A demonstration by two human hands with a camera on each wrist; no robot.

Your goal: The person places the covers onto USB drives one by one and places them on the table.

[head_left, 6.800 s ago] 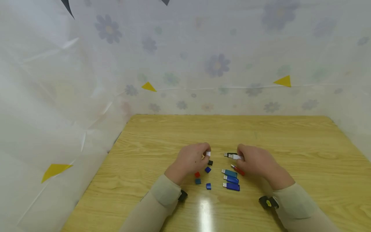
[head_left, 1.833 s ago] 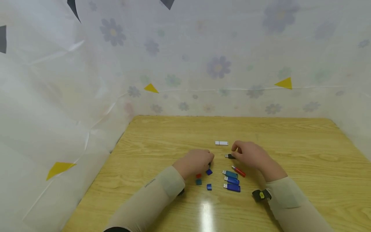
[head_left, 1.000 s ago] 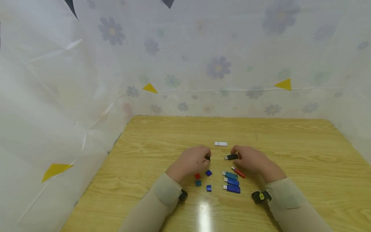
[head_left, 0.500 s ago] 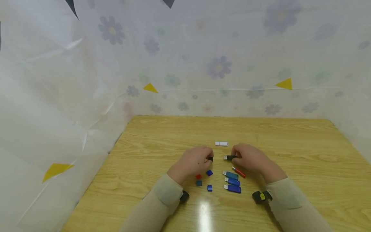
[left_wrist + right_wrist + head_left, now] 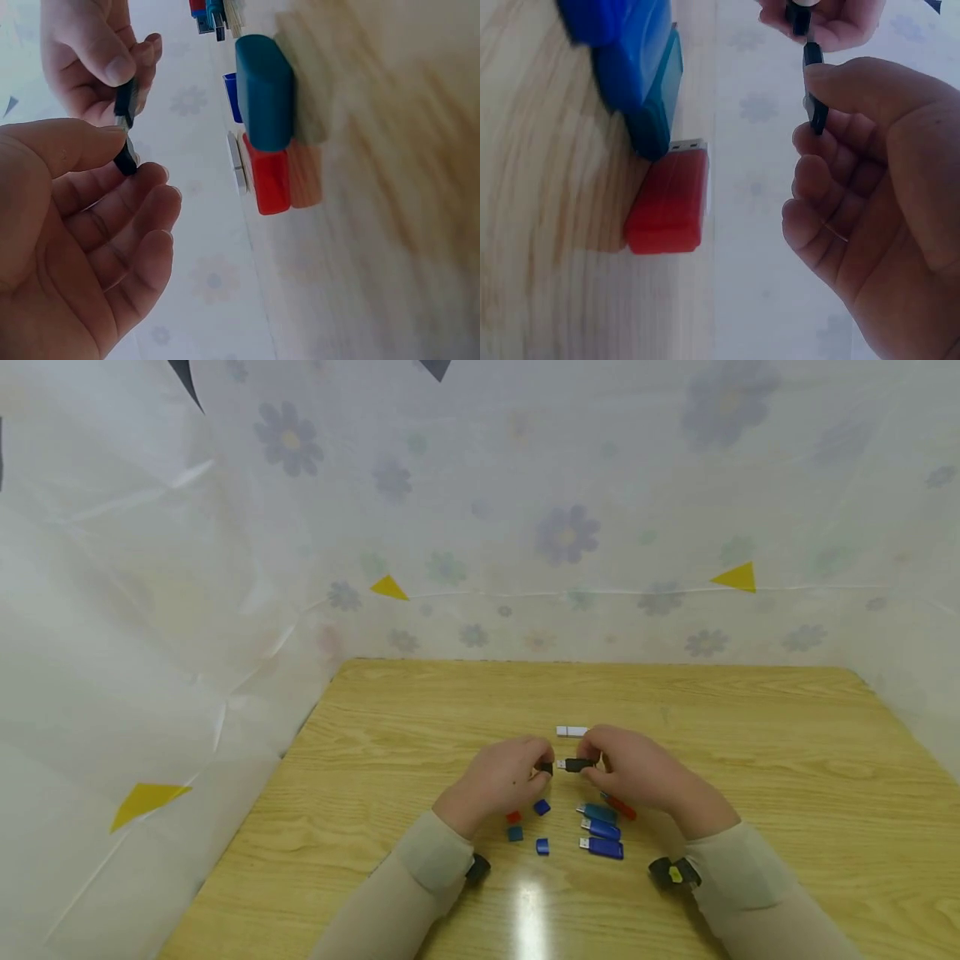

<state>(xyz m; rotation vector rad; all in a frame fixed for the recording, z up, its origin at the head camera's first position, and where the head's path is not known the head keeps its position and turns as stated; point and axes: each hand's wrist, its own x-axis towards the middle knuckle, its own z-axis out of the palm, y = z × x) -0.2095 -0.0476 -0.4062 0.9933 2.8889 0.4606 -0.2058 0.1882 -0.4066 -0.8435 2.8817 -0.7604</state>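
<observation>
My left hand [image 5: 498, 778] pinches a small black cap [image 5: 127, 160] between thumb and fingertip. Opposite it, my right hand [image 5: 641, 775] pinches a black USB flash drive [image 5: 816, 94], its metal plug pointing at the cap. Plug and cap are nearly in line just above the table; whether they touch, I cannot tell. Beyond the hands lies a white capped flash drive [image 5: 572, 732], partly hidden by the right fingers. Nearer me are uncapped drives: red [image 5: 669, 201], teal [image 5: 600, 812], blue [image 5: 603, 831] and dark blue [image 5: 604, 849].
Left of the drives lie loose caps: a red cap [image 5: 268, 180], a teal cap [image 5: 264, 94], a dark blue cap [image 5: 542, 807] and a blue cap [image 5: 542, 847]. The wooden table [image 5: 420, 710] ends at a flowered plastic curtain [image 5: 480, 527].
Earlier, the white drive got its cap and was laid at the back. Both hands then picked up the black cap and drive; the right hand has just moved left, bringing the plug close to the cap.
</observation>
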